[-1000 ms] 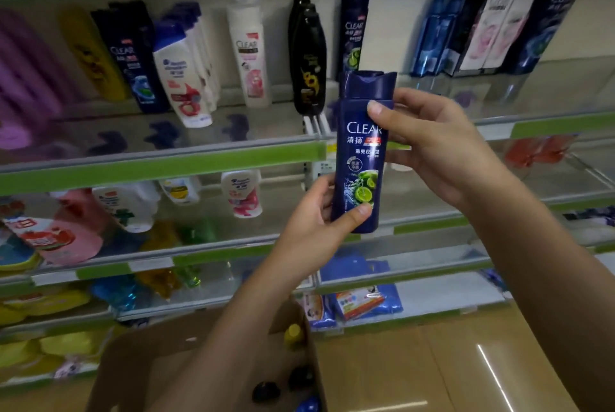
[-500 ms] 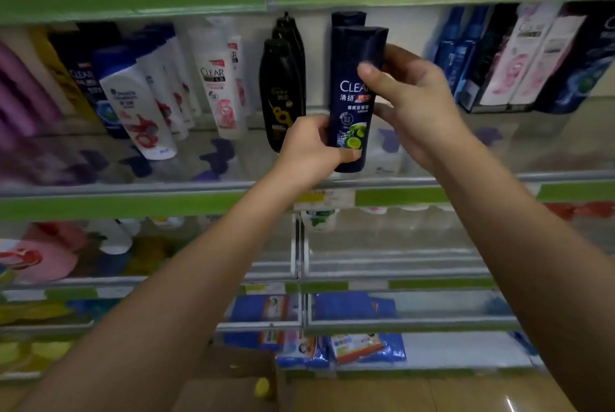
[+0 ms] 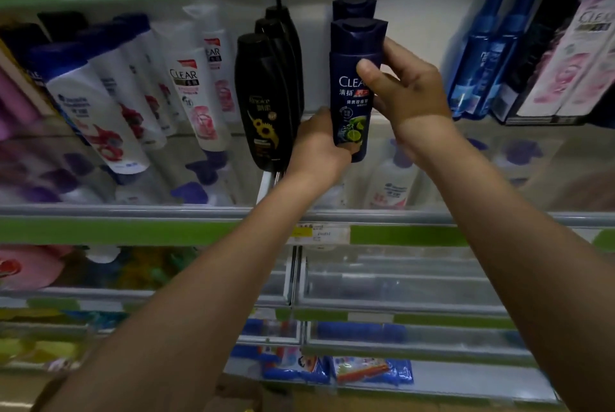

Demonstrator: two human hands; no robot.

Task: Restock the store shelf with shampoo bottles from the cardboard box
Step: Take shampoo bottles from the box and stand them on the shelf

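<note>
The dark blue Clear shampoo bottle (image 3: pixel 352 92) is gripped upright by both hands: left hand (image 3: pixel 321 145) at its base, right hand (image 3: pixel 404 88) at its upper body. It should be lowered squarely onto the glass shelf (image 3: pixel 432 178), directly before the matching Clear bottle (image 3: pixel 353 8) behind, clear of the black Rejoice bottles (image 3: pixel 263 102).

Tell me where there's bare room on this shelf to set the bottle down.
Bare shelf shows between the black bottles and the blue boxes, around the held bottle, with one like bottle behind it. More bare shelf lies in front of the blue boxes. Left of the black bottles, the white bottles stand crowded.
</note>
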